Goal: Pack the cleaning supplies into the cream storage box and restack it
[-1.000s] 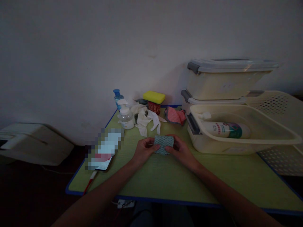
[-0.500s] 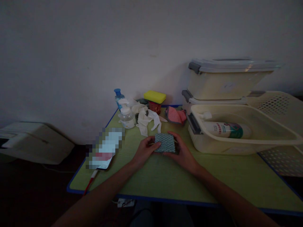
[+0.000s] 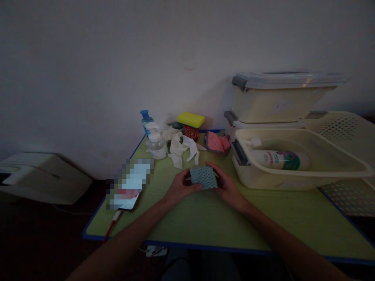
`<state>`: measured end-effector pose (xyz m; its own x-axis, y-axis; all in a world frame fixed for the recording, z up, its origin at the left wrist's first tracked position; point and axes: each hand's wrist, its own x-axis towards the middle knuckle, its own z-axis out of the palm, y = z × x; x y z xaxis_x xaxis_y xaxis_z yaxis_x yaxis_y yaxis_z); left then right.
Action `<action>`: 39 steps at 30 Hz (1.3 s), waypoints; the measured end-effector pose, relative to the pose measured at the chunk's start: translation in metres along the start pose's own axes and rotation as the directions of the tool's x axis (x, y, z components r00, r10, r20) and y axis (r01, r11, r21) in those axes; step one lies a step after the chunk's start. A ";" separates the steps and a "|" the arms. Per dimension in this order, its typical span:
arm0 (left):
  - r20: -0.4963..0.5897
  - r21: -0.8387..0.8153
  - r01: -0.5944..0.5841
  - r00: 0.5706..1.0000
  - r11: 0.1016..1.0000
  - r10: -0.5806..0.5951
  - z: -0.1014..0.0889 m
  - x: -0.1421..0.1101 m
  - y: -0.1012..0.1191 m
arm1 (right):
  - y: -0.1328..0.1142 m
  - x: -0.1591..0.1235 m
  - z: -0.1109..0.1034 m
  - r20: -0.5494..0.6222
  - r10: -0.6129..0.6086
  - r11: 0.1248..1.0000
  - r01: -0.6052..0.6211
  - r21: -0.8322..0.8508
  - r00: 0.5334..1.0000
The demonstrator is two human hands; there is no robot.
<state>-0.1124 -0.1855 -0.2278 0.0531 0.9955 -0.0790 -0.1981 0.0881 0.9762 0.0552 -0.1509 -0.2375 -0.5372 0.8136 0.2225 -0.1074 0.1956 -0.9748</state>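
Observation:
Both my hands hold a small blue-grey square (image 3: 204, 178) with a woven-looking pattern, which looks like a folded cloth, just above the table. My left hand (image 3: 179, 186) grips its left side, with the thumb along the near edge and the fingers behind. On the right side, my right hand (image 3: 228, 188) curls round it, the index finger at the far corner and the thumb partly hidden underneath. The underside of the square is out of sight.
White gloves (image 3: 178, 148), a pump bottle (image 3: 157, 146), a blue-capped bottle (image 3: 145, 121), a yellow sponge (image 3: 191, 119) on a red basket (image 3: 191, 133) and a pink cloth (image 3: 216, 142) stand behind. A cream tub (image 3: 275, 181) is right; a phone (image 3: 131, 183) lies left.
The square has tilted slightly in my hands. My left thumb has slid right along its near edge, and my right thumb has moved more out of sight beneath it.

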 end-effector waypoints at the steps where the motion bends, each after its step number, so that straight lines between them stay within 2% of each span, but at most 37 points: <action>1: 0.003 -0.001 -0.009 1.000 1.000 0.009 0.000 0.000 0.000 | 0.000 0.001 -0.001 0.001 0.005 1.000 -0.005 0.028 1.000; 4: 0.000 0.015 -0.029 1.000 0.999 0.029 -0.001 0.001 -0.001 | 0.002 0.003 -0.004 0.000 0.024 0.990 -0.024 0.140 1.000; 8: -0.009 0.036 -0.034 0.999 0.999 0.034 -0.002 0.001 -0.002 | 0.000 0.001 -0.004 0.054 0.054 0.961 -0.066 0.268 0.997; 13: -0.019 0.076 -0.030 0.999 0.997 0.031 -0.001 0.000 -0.003 | -0.007 0.001 -0.002 0.077 0.038 0.991 -0.048 0.125 0.996; 20: -0.052 0.068 -0.013 0.998 0.998 0.016 0.001 0.000 0.002 | -0.003 0.002 0.000 0.016 0.064 0.997 -0.064 0.040 0.998; 24: -0.076 0.067 0.002 0.997 0.998 0.003 0.001 0.001 0.000 | -0.004 0.002 -0.001 -0.001 0.093 0.994 -0.092 0.065 0.996; 33: -0.013 -0.093 0.063 0.998 0.994 -0.065 -0.001 0.001 -0.002 | -0.004 0.003 -0.001 -0.028 0.256 0.948 -0.245 0.202 0.966; 39: -0.028 -0.143 0.043 0.998 0.989 -0.047 0.000 0.002 -0.004 | -0.007 0.003 0.000 -0.015 0.269 0.937 -0.258 0.236 0.963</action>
<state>-0.1112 -0.1839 -0.2319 0.0351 0.9908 -0.1306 -0.3335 0.1348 0.9330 0.0544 -0.1500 -0.2302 -0.5338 0.8442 -0.0481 -0.1597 -0.1564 -0.9747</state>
